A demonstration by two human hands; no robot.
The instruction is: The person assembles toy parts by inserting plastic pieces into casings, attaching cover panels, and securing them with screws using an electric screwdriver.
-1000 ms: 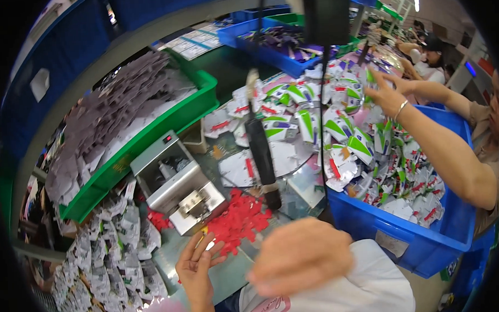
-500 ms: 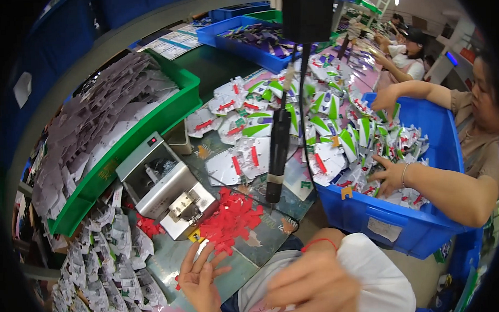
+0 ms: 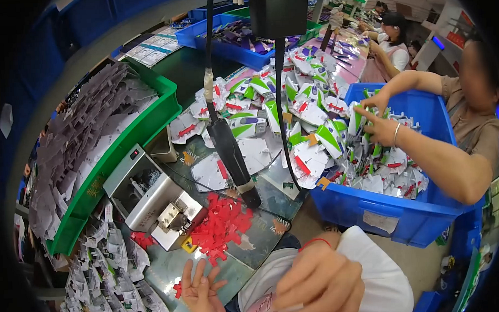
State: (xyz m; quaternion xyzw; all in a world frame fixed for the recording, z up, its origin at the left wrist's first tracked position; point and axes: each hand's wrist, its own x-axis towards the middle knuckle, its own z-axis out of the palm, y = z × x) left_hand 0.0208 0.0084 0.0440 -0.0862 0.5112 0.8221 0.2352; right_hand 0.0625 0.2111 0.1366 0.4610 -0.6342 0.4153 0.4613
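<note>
While our left hand (image 3: 204,294) is spread and we cannot tell what our right hand (image 3: 322,279) pinches, red pieces (image 3: 219,228) beyond the left seem unfitted, though farther white shells (image 3: 206,171) already carry some.

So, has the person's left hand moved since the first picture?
Yes. Judged against the silver machine, the left hand has drawn back toward the person's body, leaving a gap before the machine's front edge.

Pale label (image 3: 380,222) on blue bin (image 3: 339,208): illegible. Yellowish marking (image 3: 95,187) on green tray (image 3: 131,145). Pink script (image 3: 261,307) on white shirt (image 3: 374,278), partly hidden.
</note>
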